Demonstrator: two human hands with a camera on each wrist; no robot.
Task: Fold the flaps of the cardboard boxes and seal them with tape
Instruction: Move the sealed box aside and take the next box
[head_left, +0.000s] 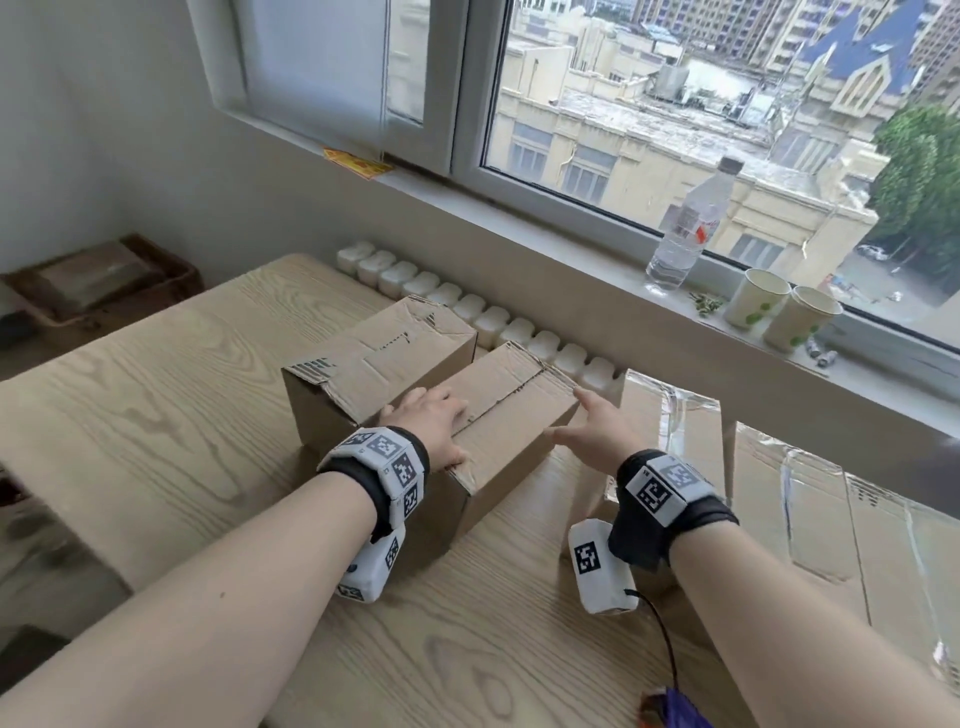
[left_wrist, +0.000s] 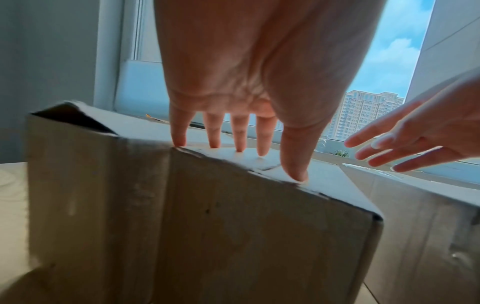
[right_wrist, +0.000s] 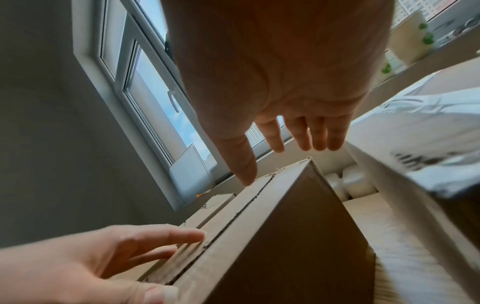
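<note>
A brown cardboard box (head_left: 514, 395) stands mid-table with its top flaps folded down and an open seam running along the top. My left hand (head_left: 431, 421) lies flat on the near left end of that top, its straight fingers (left_wrist: 240, 133) pressing the flap. My right hand (head_left: 592, 431) is at the box's right side with fingers straight, thumb tip (right_wrist: 246, 176) at the top edge, holding nothing. In the right wrist view the box (right_wrist: 285, 236) shows its seam and side. A second box (head_left: 379, 353) stands just behind to the left, flaps down.
Flat boxes covered in clear tape (head_left: 779, 493) lie to the right. A row of white containers (head_left: 467, 306) lines the table's far edge. On the windowsill stand a water bottle (head_left: 685, 223) and two paper cups (head_left: 756, 304). The wooden table (head_left: 182, 389) stretches left.
</note>
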